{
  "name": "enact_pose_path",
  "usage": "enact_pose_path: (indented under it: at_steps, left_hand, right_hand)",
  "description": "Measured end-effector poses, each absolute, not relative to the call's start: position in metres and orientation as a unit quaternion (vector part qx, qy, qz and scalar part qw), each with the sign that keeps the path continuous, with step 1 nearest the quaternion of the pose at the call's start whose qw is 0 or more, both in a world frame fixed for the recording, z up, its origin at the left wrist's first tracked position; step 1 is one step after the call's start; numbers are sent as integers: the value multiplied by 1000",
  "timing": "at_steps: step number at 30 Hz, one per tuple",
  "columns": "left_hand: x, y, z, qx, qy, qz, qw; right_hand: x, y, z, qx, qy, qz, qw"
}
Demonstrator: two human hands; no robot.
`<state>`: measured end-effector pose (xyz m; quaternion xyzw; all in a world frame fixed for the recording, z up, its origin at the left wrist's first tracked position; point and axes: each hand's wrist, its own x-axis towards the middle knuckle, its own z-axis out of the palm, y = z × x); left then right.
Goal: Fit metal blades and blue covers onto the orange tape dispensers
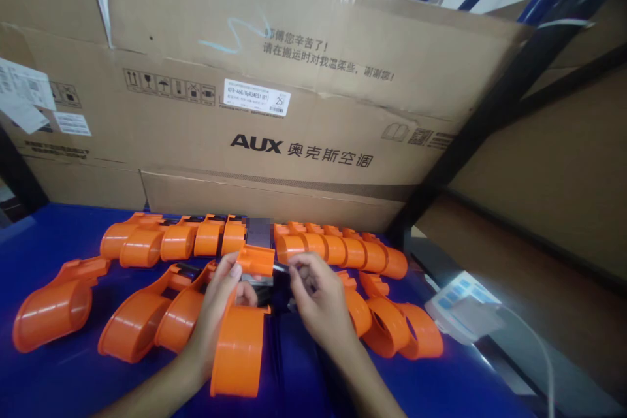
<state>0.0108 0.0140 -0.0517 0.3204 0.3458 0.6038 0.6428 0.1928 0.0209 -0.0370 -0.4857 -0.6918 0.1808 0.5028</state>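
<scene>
My left hand is closed on an orange plastic ring-shaped part, its wide ring hanging down and its narrow slotted arm at the top. At the right end of that arm, the fingers of my right hand pinch a small dark, rod-like piece with a light, ribbed-looking stretch. Whether this piece sits inside the arm or only touches it, I cannot tell. Just behind my hands stands a dark grey block. Similar orange parts lie around both hands, such as one on the left and one on the right.
Several orange parts form a back row on the left and right of the blue surface. A large cardboard box walls off the back. At right are a dark metal post and a white device with a cable.
</scene>
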Motion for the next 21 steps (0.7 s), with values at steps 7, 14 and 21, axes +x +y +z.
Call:
enact_pose_path:
  at_steps: [7, 14, 21]
  left_hand:
    - [8, 15, -51, 340, 353, 590, 642]
    - [9, 14, -47, 356, 366, 585, 630]
    - [13, 5, -36, 383, 366, 571, 627]
  right_hand:
    - [193, 20, -29, -417, -539, 354, 640]
    - [190, 21, -25, -398, -491, 324, 704]
    - [195, 27, -31, -391, -450, 339, 728]
